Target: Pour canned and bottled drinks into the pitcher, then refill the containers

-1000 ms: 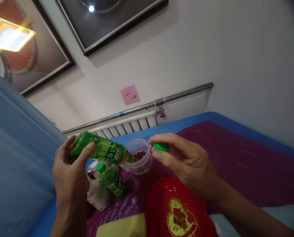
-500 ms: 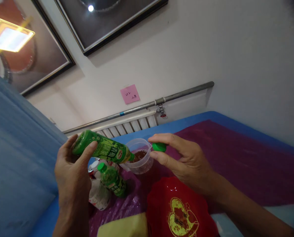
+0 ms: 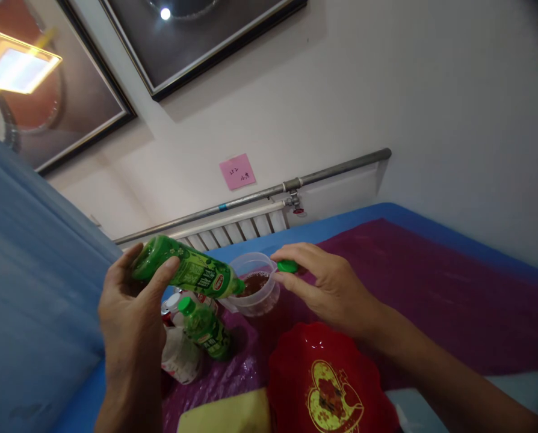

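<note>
A green bottle (image 3: 192,269) slants neck-down rightward over a clear jug (image 3: 263,305) of brown liquid (image 3: 255,282). Just right of the rim is a green cap (image 3: 287,266).

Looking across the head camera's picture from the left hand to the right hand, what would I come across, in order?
Left hand → tilted green bottle → clear plastic jug → green cap → right hand.
</note>
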`<act>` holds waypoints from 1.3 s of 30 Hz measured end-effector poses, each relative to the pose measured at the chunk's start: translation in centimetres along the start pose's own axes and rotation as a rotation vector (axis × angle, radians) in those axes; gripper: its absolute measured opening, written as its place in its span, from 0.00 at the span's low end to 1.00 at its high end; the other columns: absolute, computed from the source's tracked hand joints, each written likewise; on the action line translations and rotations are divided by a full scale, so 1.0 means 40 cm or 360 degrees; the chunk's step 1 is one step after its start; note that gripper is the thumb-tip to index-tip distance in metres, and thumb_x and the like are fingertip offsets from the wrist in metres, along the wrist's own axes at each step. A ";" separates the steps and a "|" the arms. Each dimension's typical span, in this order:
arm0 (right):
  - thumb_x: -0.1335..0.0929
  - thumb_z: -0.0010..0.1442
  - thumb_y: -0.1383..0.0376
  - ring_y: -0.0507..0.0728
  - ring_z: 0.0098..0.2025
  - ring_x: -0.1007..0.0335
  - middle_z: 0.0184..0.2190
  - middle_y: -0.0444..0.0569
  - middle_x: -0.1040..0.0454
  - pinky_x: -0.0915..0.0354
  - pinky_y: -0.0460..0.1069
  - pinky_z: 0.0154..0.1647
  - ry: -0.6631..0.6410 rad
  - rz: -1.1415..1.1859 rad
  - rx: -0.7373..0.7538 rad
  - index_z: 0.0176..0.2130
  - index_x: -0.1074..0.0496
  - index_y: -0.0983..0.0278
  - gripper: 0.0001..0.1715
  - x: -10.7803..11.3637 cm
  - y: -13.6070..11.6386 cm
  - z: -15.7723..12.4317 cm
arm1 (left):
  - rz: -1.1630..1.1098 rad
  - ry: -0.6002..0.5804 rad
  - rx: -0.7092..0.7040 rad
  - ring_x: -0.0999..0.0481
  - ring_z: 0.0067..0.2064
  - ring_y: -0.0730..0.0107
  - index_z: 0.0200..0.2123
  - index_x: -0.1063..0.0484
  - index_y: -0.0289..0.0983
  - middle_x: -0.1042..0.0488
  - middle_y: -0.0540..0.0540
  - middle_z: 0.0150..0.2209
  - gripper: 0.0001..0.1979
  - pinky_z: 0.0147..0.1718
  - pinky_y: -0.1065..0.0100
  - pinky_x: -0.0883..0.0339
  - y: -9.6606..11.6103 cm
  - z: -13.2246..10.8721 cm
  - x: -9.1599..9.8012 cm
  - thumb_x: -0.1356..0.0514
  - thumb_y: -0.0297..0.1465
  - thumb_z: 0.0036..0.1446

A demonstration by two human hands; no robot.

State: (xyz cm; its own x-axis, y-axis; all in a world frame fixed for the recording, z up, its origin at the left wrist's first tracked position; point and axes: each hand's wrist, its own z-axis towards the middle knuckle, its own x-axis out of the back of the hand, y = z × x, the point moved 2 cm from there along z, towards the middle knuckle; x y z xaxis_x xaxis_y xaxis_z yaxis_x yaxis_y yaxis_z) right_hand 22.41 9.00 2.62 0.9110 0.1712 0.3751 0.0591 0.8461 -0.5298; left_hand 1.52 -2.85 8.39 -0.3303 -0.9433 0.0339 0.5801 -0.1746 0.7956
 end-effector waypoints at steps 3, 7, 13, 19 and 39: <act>0.33 0.59 0.71 0.55 0.44 0.27 0.42 0.49 0.23 0.31 0.50 0.46 0.0016 0.0012 -0.0030 0.44 0.26 0.62 0.13 -0.003 0.006 -0.002 | 0.0068 0.0005 0.0012 0.23 0.47 0.64 0.52 0.27 0.42 0.22 0.47 0.46 0.28 0.51 0.65 0.30 0.005 -0.006 0.007 0.29 0.37 0.46; 0.33 0.58 0.73 0.54 0.43 0.28 0.42 0.49 0.25 0.31 0.49 0.47 0.0076 -0.0001 0.0026 0.46 0.27 0.63 0.15 -0.007 0.009 -0.004 | 0.0175 -0.0003 0.0035 0.24 0.49 0.61 0.53 0.28 0.43 0.22 0.47 0.47 0.29 0.46 0.66 0.26 0.015 -0.013 0.020 0.30 0.37 0.47; 0.34 0.58 0.74 0.54 0.44 0.27 0.43 0.49 0.24 0.30 0.49 0.46 0.0038 0.0012 0.0029 0.46 0.27 0.62 0.17 -0.014 0.006 -0.004 | 0.0172 -0.0079 0.0031 0.26 0.53 0.62 0.57 0.31 0.45 0.25 0.47 0.53 0.31 0.54 0.63 0.31 0.001 -0.013 0.041 0.31 0.38 0.49; 0.33 0.59 0.68 0.55 0.43 0.25 0.43 0.49 0.22 0.30 0.51 0.48 0.0040 -0.0025 -0.0007 0.49 0.29 0.62 0.17 -0.017 0.009 -0.007 | 0.0327 -0.0169 0.0261 0.29 0.57 0.55 0.59 0.34 0.51 0.29 0.47 0.57 0.39 0.60 0.53 0.38 -0.072 -0.007 0.128 0.29 0.43 0.42; 0.33 0.59 0.64 0.56 0.42 0.25 0.42 0.50 0.22 0.27 0.53 0.43 -0.0209 0.0655 -0.0483 0.47 0.27 0.61 0.15 -0.075 0.005 -0.023 | -0.0478 -0.0805 0.1357 0.27 0.52 0.36 0.45 0.24 0.37 0.21 0.36 0.45 0.43 0.52 0.47 0.34 -0.350 -0.307 0.189 0.23 0.40 0.16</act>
State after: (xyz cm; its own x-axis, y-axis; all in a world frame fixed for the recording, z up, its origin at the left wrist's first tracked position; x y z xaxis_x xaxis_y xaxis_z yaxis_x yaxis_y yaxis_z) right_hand 20.04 8.19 0.70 0.8261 0.5368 0.1714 -0.1594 0.5144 -0.8426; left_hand 0.06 -11.00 -9.93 -0.7626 -0.6307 -0.1435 -0.2326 0.0604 0.9707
